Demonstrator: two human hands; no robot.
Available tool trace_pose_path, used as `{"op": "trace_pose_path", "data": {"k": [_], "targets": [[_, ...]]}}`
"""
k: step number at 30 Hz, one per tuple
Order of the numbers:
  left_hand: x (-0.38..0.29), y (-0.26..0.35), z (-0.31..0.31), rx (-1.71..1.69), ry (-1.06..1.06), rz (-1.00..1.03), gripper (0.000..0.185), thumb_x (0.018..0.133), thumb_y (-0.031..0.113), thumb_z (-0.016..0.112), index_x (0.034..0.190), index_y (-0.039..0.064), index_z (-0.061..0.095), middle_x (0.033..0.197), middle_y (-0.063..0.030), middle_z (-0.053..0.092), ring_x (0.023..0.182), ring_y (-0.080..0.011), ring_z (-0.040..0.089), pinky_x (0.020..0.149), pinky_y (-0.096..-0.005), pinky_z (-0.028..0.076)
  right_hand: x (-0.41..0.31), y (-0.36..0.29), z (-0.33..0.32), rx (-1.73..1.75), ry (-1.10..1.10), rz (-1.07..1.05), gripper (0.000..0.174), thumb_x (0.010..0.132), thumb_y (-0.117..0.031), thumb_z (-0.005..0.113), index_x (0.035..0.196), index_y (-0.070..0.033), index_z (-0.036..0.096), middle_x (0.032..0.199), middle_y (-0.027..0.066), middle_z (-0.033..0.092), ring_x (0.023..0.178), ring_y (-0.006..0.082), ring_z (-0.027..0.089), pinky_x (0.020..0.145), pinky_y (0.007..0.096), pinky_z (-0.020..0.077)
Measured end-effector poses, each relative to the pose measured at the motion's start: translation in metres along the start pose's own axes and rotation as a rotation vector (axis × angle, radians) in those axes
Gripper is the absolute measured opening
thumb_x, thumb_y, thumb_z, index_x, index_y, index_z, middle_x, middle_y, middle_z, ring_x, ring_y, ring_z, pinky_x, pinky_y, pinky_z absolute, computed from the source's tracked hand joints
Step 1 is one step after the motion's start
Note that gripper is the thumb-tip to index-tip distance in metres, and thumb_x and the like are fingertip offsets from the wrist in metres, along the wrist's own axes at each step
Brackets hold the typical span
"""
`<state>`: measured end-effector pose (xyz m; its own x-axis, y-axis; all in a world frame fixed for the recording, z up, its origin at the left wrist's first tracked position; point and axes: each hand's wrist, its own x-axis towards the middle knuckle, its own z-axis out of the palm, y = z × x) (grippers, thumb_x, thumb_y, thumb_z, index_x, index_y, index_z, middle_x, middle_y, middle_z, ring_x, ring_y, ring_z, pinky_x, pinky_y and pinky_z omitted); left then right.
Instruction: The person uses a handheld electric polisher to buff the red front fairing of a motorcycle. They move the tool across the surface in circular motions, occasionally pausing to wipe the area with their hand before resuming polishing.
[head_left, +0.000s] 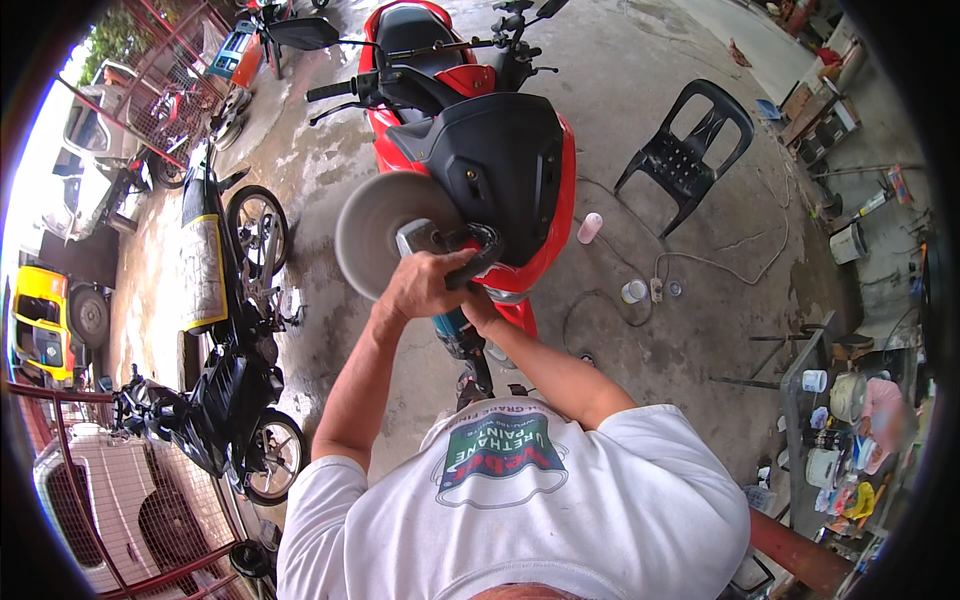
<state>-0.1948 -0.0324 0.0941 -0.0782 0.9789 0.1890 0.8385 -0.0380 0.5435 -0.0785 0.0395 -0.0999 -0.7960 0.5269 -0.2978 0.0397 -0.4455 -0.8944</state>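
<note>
My left hand (427, 285) is closed on the black loop handle of a rotary polisher (452, 336). Lower down and partly hidden behind it, my right hand (481, 311) grips the tool's body. The polisher's round grey pad (369, 234) is blurred, as if spinning. It sits at the front left of a red motor scooter (559, 225) with a dark front cowl (495, 165). Whether the pad touches the panel cannot be told from here.
A black motorcycle (232, 375) stands to the left. At right are a black plastic chair (682, 146), a pink bottle (590, 228), an open can (634, 291) and an extension cord (720, 266) on the concrete. A cluttered table (799, 390) stands farther right.
</note>
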Motion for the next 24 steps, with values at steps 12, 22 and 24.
{"op": "trace_pose_path", "data": {"k": [12, 22, 24], "targets": [[0.016, -0.016, -0.048, 0.01, -0.097, -0.021, 0.064, 0.074, 0.018, 0.081, 0.136, 0.008, 0.076, 0.105, -0.0242, 0.079, 0.095, -0.0421, 0.076, 0.085, -0.0461, 0.06, 0.015, -0.028, 0.043, 0.053, 0.037, 0.039, 0.079, 0.103, -0.067, 0.061, 0.15, -0.004, 0.06, 0.134, 0.0092, 0.068, 0.123, 0.0195, 0.065, 0.103, 0.0395, 0.053], [0.014, -0.015, -0.039, -0.026, -0.093, -0.034, 0.063, 0.075, 0.021, 0.083, 0.136, 0.009, 0.076, 0.105, -0.0235, 0.079, 0.096, -0.0418, 0.076, 0.085, -0.046, 0.06, 0.006, -0.033, 0.036, 0.052, 0.034, 0.054, 0.077, 0.106, -0.064, 0.061, 0.155, -0.004, 0.057, 0.141, 0.0109, 0.066, 0.13, 0.0198, 0.063, 0.107, 0.0392, 0.0507], [0.013, -0.012, -0.035, -0.026, -0.111, -0.049, 0.063, 0.075, 0.021, 0.082, 0.137, 0.009, 0.075, 0.105, -0.0233, 0.079, 0.096, -0.0416, 0.076, 0.085, -0.0459, 0.06, 0.006, -0.025, 0.032, 0.057, 0.046, 0.067, 0.078, 0.106, -0.063, 0.061, 0.156, -0.004, 0.055, 0.145, 0.0125, 0.065, 0.135, 0.021, 0.061, 0.11, 0.0397, 0.0492]]}}
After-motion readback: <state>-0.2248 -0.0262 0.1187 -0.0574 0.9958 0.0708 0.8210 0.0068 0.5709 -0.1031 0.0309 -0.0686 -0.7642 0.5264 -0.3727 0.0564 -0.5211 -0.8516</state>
